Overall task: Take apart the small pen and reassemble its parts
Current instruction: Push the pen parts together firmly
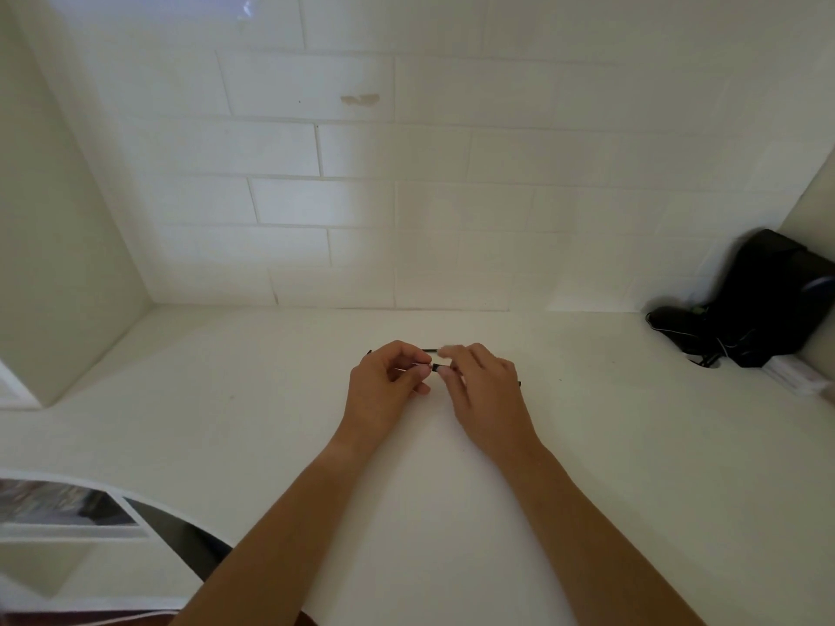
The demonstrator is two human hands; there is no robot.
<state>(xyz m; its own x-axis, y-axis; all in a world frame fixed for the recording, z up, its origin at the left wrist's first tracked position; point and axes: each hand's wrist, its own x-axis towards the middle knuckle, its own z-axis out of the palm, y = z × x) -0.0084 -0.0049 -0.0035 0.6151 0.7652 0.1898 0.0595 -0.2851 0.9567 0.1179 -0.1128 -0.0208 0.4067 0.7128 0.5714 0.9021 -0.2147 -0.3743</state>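
Lying roughly left-to-right above the white counter (406,490), the small pen (434,367) is thin, black, mostly hidden. Left hand (388,386) pinches one end, fingers curled closed; right hand (483,395) pinches the other. A thin black part (429,350) shows just behind the hands.

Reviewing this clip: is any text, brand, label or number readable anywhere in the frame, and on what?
None readable.
Small pen parts between the left hand and right hand: no marking can be made out.
Black pouch in the right corner: no legible label.
White box beside it: too blurred to tell.
Photo print at lower left: picture only, blurred.
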